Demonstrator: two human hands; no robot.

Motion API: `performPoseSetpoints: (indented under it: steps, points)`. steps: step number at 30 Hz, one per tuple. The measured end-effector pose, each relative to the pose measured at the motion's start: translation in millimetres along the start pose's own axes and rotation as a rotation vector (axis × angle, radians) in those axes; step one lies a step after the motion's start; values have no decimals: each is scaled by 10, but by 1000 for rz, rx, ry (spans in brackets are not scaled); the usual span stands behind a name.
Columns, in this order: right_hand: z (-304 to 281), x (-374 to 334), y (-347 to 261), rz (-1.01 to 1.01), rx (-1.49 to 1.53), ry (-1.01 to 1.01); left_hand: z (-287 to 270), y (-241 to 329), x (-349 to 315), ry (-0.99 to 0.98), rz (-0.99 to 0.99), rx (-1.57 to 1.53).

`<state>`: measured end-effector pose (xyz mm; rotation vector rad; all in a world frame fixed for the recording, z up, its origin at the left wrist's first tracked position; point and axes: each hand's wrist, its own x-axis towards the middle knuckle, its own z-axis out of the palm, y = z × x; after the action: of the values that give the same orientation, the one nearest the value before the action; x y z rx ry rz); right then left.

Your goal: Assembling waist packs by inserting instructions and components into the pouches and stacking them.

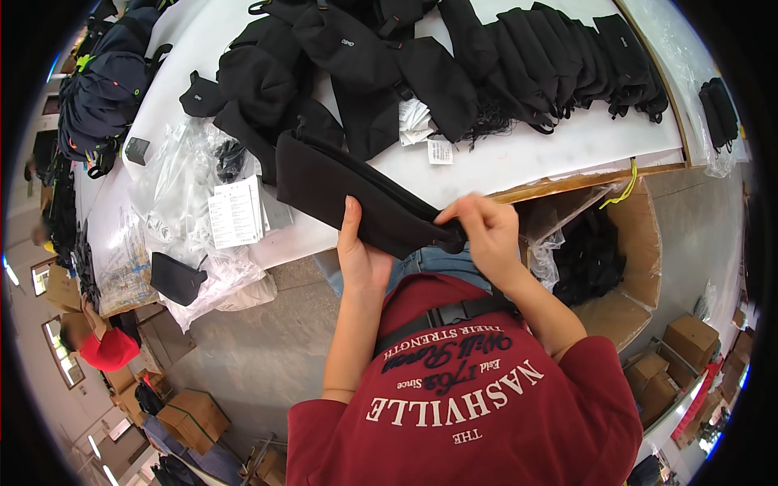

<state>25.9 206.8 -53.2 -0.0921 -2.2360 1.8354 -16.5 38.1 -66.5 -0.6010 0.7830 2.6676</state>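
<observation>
A long black zip pouch [340, 182] is held aslant in front of me, over the table's near edge. My left hand [365, 255] grips its lower side, thumb on the front face and fingers mostly hidden behind. At the pouch's right end, my right hand [485, 233] is closed in a pinch; whether it has the zipper pull or the fabric edge is too small to tell. A dark slit runs along the pouch's upper edge. Beyond it lies a heap of black pouches [356, 105], with white tags [415, 121] among them.
The white table [535, 162] bears a row of black pouches [551, 61] at far right. On its left are clear plastic bags [166, 182], printed paper slips [235, 212] and a small black pouch [177, 278]. An open carton [636, 235] stands below the right edge. Dark backpacks [105, 97] are piled far left.
</observation>
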Motion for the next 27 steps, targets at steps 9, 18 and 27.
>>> performPoseSetpoints:
  steps: [9,18,27]
  points:
    - [-206,225,30,-145,-300,-127,108,18,-69,-34,189,397]
    - [-117,681,-290,-250,12,39,346,60,-213,-162,-137,568]
    - [-163,664,-167,-350,-162,145,306,-45,-173,-97,-180,484]
